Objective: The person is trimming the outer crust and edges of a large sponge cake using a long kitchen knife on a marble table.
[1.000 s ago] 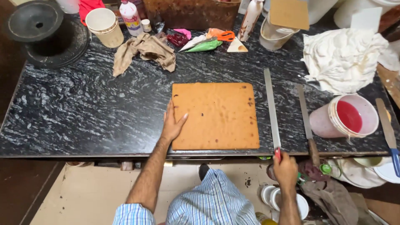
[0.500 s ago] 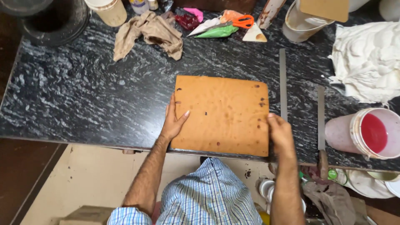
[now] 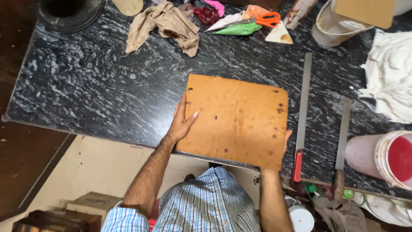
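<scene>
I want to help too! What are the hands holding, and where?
The brown board: left hand lies on its left edge, right hand grips its near right corner from below.

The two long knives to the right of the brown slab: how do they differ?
The red-handled knife lies nearer the brown slab; the wooden-handled knife lies further right, beside the pink bucket. The red-handled knife reaches further up the counter; the wooden-handled knife's handle overhangs the near edge. Both have long, straight, narrow blades lying flat, handles toward the person.

Even soft light (edges slightly blurred)
</scene>
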